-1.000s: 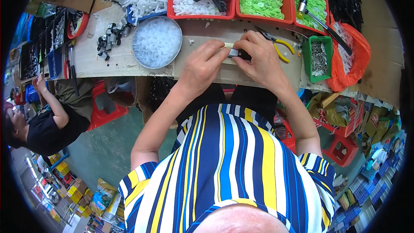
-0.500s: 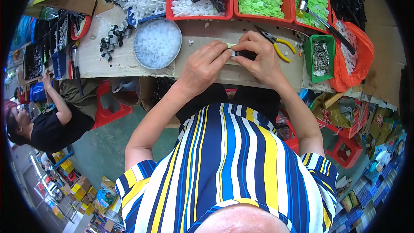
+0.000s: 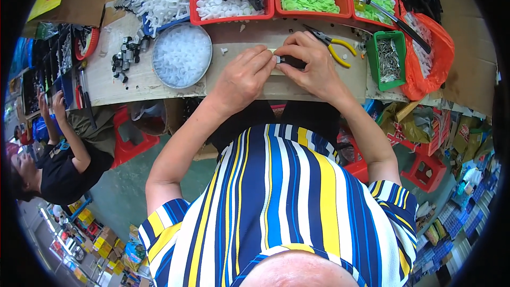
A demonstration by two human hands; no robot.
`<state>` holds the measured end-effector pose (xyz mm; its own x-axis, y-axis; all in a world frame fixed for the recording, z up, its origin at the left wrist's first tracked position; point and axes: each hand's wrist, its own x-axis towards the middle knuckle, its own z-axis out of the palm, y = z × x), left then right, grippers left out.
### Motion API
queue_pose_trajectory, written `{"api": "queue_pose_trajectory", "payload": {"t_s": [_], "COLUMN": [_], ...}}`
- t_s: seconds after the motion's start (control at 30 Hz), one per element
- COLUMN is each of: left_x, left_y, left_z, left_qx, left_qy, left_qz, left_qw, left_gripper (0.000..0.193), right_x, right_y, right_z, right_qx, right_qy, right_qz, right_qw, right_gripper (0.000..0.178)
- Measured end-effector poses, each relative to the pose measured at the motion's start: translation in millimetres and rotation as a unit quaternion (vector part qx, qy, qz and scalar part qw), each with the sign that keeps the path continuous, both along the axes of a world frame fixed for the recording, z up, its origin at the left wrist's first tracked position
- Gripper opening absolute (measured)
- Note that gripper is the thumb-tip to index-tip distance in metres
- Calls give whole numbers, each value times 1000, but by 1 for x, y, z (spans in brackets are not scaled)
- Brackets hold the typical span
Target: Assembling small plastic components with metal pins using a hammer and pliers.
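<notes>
We log the black part (image 3: pixel 295 62) between left hand (image 3: pixel 241 77) and right hand (image 3: pixel 312 64), over the surface (image 3: pixel 236 36); mid-work, we judge. Right fingers (image 3: pixel 291 51) pinch it; left grip, we cannot tell. Dish (image 3: pixel 179 86) well filled.

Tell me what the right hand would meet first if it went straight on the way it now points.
Most likely the left hand, which lies just beyond the small dark piece held in the right hand. Depth is unclear in this one view.
</notes>
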<state>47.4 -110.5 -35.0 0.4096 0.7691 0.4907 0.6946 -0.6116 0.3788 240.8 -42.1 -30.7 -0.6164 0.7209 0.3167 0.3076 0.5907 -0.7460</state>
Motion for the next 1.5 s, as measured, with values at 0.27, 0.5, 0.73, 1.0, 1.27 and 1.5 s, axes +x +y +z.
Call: {"api": "queue_pose_trajectory", "payload": {"t_s": [0.27,0.5,0.73,1.0,1.27,1.5], "left_x": [-2,1,-12,-62,-78,-74], "left_y": [2,-4,4,55,96,94], "left_z": [4,1,14,36,45,50], "left_qx": [-15,-38,-107,-22,-156,-96], "left_qy": [5,2,-78,-14,100,137], "left_qz": [-13,22,12,185,114,101], "left_qw": [1000,999,991,982,976,981], "left_gripper": [37,34,26,9,13,11], "right_x": [3,4,69,170,171,171], "right_y": [2,2,10,20,30,29], "right_z": [-4,-1,35,27,15,16], "right_qx": [-16,13,80,72,24,14], "right_qy": [8,0,-72,-263,-249,-180], "right_qz": [15,16,-155,-313,-278,-308], "right_qw": [1000,1000,982,910,927,934], "right_gripper": [22,19,15,20,10,11]}}
